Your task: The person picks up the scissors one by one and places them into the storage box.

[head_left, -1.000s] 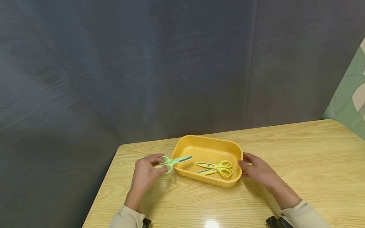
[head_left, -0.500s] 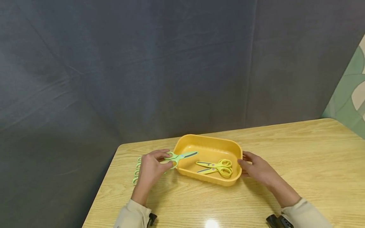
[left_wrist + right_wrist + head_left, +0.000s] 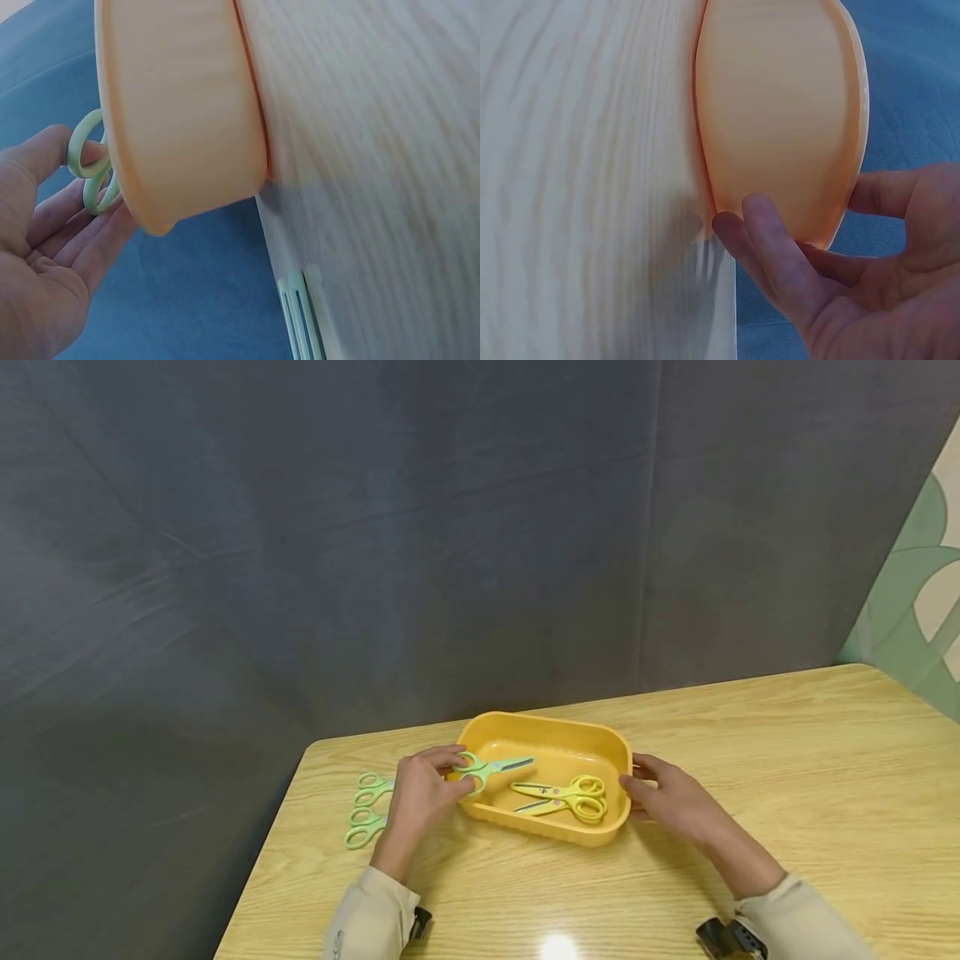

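Head view first: what takes up most of it?

"A dark curtain, hanging behind everything. In front of it spreads a pale, wood-grained surface, and a strip of green-and-cream patterned wall shows at the far right."

"And on the surface?"

"One yellow tray, near the back edge, its longer sides running across."

"Who has hold of it?"

"A person in cream sleeves. The right hand grips the tray's right end, thumb at the rim, fingers against the outside wall."

"What about the other one?"

"The left hand is well apart from it, at the tray's left end, pinching green scissors by their handle loops. The blades point right, over the inside of the tray. Whether the handles touch the rim, I can't tell."

"What's lying inside?"

"Yellow scissors, overlapping, toward the right end, handles right, blades left."

"And over to the left?"

"More green scissors on the surface, partly hidden by the left hand, loops showing."
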`<state>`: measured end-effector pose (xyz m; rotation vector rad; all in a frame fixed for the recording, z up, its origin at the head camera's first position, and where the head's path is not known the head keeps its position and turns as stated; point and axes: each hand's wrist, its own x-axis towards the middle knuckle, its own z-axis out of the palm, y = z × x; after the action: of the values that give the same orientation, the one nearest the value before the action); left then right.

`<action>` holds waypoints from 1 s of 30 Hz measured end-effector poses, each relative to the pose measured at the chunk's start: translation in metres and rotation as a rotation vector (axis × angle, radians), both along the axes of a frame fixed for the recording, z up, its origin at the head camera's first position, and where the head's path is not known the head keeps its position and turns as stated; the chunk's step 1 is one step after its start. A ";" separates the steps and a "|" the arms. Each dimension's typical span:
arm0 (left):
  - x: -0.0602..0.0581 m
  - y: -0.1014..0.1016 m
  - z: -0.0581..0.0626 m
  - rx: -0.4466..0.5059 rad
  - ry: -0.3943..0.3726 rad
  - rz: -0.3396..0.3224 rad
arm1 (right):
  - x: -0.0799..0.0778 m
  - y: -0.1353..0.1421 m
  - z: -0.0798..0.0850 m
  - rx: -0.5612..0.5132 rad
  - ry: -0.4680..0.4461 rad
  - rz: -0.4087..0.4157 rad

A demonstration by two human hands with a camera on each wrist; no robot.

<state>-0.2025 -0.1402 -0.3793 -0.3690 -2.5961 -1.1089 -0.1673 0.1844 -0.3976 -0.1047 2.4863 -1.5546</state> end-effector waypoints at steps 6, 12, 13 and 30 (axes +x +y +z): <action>-0.004 0.004 0.000 -0.018 -0.021 -0.010 | 0.002 0.001 -0.001 -0.019 -0.002 0.004; -0.007 0.005 -0.002 -0.023 -0.059 -0.035 | 0.003 0.002 0.000 -0.003 -0.012 -0.009; -0.008 0.006 -0.003 -0.028 -0.058 -0.045 | 0.003 0.002 0.000 0.002 -0.013 -0.011; -0.007 0.006 0.004 -0.244 -0.049 -0.149 | 0.003 0.003 0.000 0.021 -0.006 -0.044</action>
<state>-0.2093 -0.1345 -0.3753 -0.6051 -2.7939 -0.8550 -0.1644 0.1876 -0.3979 -0.0429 2.5165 -1.5425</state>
